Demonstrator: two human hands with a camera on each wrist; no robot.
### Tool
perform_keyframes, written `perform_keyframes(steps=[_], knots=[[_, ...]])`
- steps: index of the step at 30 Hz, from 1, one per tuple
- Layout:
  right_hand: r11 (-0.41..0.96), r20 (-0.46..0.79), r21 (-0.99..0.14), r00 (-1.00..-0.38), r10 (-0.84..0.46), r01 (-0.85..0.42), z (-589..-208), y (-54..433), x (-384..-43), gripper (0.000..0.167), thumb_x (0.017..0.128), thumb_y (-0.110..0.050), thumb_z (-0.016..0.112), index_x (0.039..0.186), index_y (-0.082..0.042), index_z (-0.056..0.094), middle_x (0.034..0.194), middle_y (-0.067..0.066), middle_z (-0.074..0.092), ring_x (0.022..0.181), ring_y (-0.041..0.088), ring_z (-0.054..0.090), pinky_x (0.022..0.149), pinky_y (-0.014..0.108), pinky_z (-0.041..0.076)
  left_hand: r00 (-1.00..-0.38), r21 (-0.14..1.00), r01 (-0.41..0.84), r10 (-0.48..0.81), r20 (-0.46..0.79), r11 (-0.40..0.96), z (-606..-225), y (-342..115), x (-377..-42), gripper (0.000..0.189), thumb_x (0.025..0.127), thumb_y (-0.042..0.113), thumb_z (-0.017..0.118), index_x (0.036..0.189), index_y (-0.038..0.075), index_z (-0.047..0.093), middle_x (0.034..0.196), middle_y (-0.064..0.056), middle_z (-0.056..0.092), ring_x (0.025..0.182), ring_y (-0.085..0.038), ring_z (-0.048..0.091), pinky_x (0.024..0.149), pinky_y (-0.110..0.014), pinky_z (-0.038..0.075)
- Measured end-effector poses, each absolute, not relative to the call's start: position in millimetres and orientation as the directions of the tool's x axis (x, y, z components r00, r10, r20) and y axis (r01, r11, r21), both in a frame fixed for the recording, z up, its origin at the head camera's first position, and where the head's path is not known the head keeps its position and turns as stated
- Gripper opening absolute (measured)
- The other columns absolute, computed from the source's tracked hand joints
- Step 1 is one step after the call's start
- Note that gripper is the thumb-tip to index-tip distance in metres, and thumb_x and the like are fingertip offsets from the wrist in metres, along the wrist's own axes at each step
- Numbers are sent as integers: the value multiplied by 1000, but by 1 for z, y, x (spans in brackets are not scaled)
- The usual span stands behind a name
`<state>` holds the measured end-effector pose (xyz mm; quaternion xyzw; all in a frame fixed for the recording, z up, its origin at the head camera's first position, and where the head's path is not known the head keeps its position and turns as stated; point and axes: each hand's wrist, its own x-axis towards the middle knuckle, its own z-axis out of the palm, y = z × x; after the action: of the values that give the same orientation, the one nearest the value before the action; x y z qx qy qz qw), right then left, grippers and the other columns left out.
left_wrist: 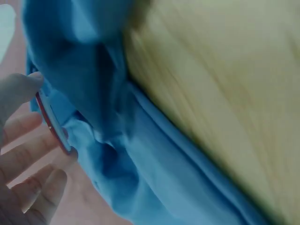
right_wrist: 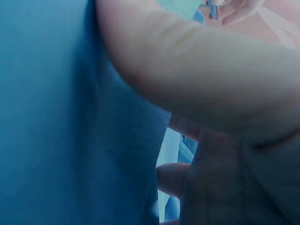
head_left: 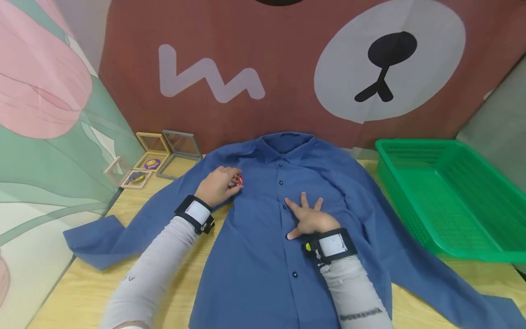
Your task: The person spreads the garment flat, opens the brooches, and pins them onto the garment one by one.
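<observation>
A blue button-up shirt (head_left: pixel 259 237) lies spread face up, its collar toward the back wall and its sleeves out to both sides. My left hand (head_left: pixel 218 185) pinches a round red badge (head_left: pixel 236 181) over the chest on the shirt's left side in the head view. Seen edge-on in the left wrist view, the badge (left_wrist: pixel 52 123) sits between thumb and fingers, beside the blue cloth. With fingers spread, my right hand (head_left: pixel 310 217) rests on the shirt front by the button strip. The right wrist view shows its thumb close up against the cloth.
At the back left stand small open display frames: a yellow one (head_left: pixel 141 162) and a pale one (head_left: pixel 128 186) with badges inside, and a grey one (head_left: pixel 165 172). A green plastic basket (head_left: pixel 431 244) is at the right. A wall with a printed bear (head_left: pixel 287 68) borders the wooden table (head_left: pixel 94 283).
</observation>
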<state>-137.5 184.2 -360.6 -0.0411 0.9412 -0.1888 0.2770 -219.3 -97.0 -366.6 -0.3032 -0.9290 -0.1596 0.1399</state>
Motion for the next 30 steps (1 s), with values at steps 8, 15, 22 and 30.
perform_keyframes(steps=[8,15,22,30], knots=[[933,-512,-359,-839,-181,18,-359,183,-140,105,83,-33,80,161,-24,11,164,22,-17,140,59,-26,104,84,12,-758,256,630,509,407,733,-357,-76,-197,40,90,26,74,123,7,66,120,-12,70,106,-30,65,90,-45,55],[941,-521,-337,-836,-170,19,-360,178,-142,104,84,-34,80,161,-24,11,164,22,-17,141,58,-25,106,82,13,-716,243,675,540,441,696,-345,-57,-176,41,91,27,72,126,7,65,123,-11,69,109,-27,63,94,-42,54],[948,-512,-318,-841,-173,-1,-363,180,-146,104,84,-36,79,161,-24,11,164,24,-16,139,62,-23,105,83,14,-678,226,709,558,479,668,-329,-36,-161,43,91,28,73,129,9,64,125,-8,69,113,-24,62,96,-39,54],[954,-527,-300,-834,-162,5,-360,177,-145,105,84,-37,79,161,-25,9,163,23,-19,140,61,-24,106,82,14,-616,192,744,544,570,641,-309,-27,-138,44,92,30,72,130,9,64,126,-7,69,112,-20,62,94,-34,55]])
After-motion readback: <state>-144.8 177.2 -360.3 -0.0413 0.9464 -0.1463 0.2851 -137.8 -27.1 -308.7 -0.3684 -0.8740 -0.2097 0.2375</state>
